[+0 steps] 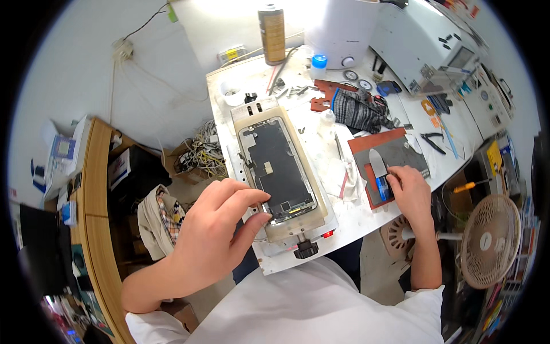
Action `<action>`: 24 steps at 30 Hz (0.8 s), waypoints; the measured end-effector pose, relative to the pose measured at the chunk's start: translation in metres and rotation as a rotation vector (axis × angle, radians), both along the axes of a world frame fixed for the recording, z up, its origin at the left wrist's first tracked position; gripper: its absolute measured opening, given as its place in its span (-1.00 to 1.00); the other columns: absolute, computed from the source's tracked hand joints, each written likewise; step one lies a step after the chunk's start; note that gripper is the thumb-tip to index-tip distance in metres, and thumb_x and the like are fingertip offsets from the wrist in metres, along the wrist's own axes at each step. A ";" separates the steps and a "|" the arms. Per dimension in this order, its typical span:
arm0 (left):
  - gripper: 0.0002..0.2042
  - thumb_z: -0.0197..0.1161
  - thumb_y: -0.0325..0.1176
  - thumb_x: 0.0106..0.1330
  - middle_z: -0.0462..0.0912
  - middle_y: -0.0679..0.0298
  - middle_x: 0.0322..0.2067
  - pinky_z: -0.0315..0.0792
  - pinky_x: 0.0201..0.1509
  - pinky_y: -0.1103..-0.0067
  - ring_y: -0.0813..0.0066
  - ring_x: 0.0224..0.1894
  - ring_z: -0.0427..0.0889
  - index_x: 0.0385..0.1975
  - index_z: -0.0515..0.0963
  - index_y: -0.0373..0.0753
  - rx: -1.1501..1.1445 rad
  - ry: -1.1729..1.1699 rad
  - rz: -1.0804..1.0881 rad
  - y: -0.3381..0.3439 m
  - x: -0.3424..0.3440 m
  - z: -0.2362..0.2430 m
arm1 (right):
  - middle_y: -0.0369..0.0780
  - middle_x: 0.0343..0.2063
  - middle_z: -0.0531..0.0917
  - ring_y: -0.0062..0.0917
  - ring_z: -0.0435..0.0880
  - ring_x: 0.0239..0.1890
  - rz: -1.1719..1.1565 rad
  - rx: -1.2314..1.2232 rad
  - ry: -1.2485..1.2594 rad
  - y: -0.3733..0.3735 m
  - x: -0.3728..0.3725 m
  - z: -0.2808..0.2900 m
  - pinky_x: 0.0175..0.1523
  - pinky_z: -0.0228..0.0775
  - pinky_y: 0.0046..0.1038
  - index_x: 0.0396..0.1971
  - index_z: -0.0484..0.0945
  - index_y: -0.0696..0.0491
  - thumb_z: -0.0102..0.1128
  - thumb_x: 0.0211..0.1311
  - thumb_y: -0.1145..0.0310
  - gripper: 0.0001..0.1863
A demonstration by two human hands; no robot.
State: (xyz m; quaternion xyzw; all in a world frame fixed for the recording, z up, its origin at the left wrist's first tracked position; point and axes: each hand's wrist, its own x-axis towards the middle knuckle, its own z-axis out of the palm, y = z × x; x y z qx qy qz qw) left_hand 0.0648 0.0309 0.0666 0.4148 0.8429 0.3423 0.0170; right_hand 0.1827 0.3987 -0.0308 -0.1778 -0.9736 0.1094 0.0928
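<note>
On the white tabletop (356, 222), a dark phone panel (279, 169) lies face up in a beige holder (286, 230), its near end toward the black knob (306, 249). The left grip (215, 221) is at the panel's near left corner: thumb and forefinger stand slightly apart at the rim, and whether they pinch anything there I cannot tell. Over to the right, the right grip (411, 192) has its fingers bent against the blue handle of a spatula (378, 168) on the mat (401, 150); how firmly they close on it does not show.

The panel looks light, thin and stiff — probably fragile, and smooth enough to slip. It is best taken by its long edges, with no pressure on the middle or on the small parts at its near end. The spatula should be sturdier — hold it by the blue part. Crumpled white cloth (355, 186) lies between holder and mat.
</note>
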 end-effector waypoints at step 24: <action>-0.69 0.52 -0.43 0.16 0.55 0.19 -0.15 0.51 -0.08 0.34 0.16 -0.11 0.57 -0.15 0.55 -0.26 -0.125 -0.124 0.091 0.010 0.021 0.021 | -0.10 0.10 0.64 -0.19 0.58 0.11 0.447 -0.054 0.382 -0.005 -0.159 0.003 0.24 0.43 -0.22 0.28 0.48 0.10 0.41 0.27 0.20 -0.39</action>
